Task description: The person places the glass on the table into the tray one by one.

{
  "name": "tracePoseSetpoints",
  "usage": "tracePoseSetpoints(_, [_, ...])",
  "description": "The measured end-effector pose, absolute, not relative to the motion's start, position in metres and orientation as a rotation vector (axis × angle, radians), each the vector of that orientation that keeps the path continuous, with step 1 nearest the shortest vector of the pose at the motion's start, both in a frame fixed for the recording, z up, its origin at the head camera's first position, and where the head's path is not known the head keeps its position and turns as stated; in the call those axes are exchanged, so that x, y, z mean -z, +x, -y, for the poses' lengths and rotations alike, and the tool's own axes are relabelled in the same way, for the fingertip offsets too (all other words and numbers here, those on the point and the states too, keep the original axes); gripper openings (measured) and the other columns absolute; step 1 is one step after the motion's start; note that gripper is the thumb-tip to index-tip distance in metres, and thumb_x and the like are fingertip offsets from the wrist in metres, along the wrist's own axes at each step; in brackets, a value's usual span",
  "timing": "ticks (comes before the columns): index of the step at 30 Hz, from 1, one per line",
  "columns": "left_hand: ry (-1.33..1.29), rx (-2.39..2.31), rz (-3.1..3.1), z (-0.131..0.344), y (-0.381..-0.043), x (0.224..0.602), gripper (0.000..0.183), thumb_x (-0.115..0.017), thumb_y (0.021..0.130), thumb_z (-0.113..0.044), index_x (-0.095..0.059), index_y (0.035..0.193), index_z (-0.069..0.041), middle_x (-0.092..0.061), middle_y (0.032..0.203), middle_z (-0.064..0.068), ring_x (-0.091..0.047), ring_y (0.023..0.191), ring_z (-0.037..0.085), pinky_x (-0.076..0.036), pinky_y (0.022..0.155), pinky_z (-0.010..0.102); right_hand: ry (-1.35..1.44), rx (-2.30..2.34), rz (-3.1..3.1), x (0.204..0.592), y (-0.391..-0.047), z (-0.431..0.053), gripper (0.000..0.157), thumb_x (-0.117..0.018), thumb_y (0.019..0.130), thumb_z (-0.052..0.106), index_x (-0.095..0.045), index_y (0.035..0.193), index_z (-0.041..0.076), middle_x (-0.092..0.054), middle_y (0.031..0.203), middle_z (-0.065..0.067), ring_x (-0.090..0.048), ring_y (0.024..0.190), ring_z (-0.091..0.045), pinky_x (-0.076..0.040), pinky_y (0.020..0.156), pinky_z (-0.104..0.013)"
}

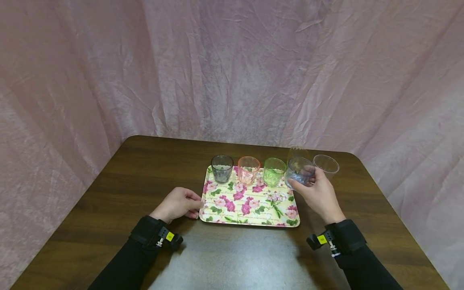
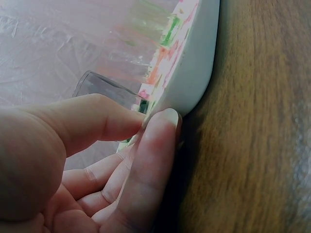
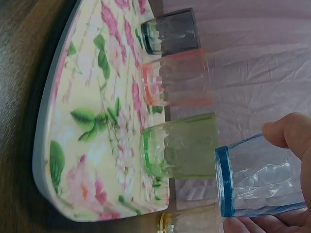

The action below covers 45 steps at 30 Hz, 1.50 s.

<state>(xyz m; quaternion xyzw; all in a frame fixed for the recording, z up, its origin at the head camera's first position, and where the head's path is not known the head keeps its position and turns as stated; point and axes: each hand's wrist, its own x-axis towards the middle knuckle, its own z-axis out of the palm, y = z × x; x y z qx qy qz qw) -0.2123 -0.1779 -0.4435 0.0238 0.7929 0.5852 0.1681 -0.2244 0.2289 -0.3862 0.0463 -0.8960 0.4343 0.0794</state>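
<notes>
My left hand pinches the left rim of a floral tray between thumb and finger, seen closely in the left wrist view. In my right hand is a blue-tinted glass, gripped by its side and held upright near the tray's back right corner. The right wrist view shows its base raised above the tray's surface. Along the back of the tray stand a dark grey glass, an orange-pink glass and a green glass in a row.
Behind the blue glass a yellow-tinted glass stands off the tray, partly hidden in the head view. A clear glass stands to its right, beyond my right hand. A pink curtain hangs behind the brown wooden table.
</notes>
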Motion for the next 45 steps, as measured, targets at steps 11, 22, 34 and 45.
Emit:
tracePoseSetpoints(11, [0.062, -1.675, -2.254, 0.178, -0.211, 0.443, 0.015, -0.07, 0.092, -0.002, -0.068, 0.1, 0.01, -0.069, 0.079, 0.016, -0.067, 0.065, 0.022, -0.061, 0.058, 0.031, 0.159, -1.311, 2.68, 0.383, -0.226, -0.218, 0.076, -0.073, 0.09, 0.044, -0.04, 0.139, -0.001, -0.05, 0.125, -0.019, -0.05, 0.114, -0.034, -0.045, 0.097, -0.052])
tracePoseSetpoints(22, [0.064, -1.677, -2.255, 0.178, -0.212, 0.445, 0.014, -0.071, 0.091, -0.003, -0.069, 0.099, 0.008, -0.069, 0.08, 0.015, -0.067, 0.066, 0.023, -0.061, 0.058, 0.031, 0.182, -1.321, 2.691, 0.382, -0.227, -0.21, 0.079, -0.074, 0.089, 0.045, -0.038, 0.141, -0.002, -0.05, 0.123, -0.018, -0.051, 0.11, -0.031, -0.046, 0.094, -0.051])
tracePoseSetpoints(34, [0.055, -1.675, -2.252, 0.178, -0.211, 0.444, 0.014, -0.071, 0.091, -0.003, -0.069, 0.099, 0.008, -0.068, 0.079, 0.015, -0.066, 0.065, 0.023, -0.061, 0.058, 0.032, 0.206, -1.318, 2.693, 0.381, -0.229, -0.2, 0.079, -0.074, 0.087, 0.05, -0.042, 0.138, 0.0, -0.052, 0.122, -0.016, -0.052, 0.108, -0.029, -0.047, 0.092, -0.049])
tracePoseSetpoints(45, [0.031, -1.676, -2.258, 0.177, -0.21, 0.442, 0.014, -0.072, 0.09, -0.002, -0.069, 0.099, 0.008, -0.068, 0.079, 0.014, -0.066, 0.064, 0.022, -0.062, 0.059, 0.033, 0.239, -1.349, 2.687, 0.379, -0.227, -0.188, 0.078, -0.076, 0.086, 0.049, -0.042, 0.139, 0.002, -0.052, 0.12, -0.014, -0.052, 0.107, -0.027, -0.048, 0.09, -0.047])
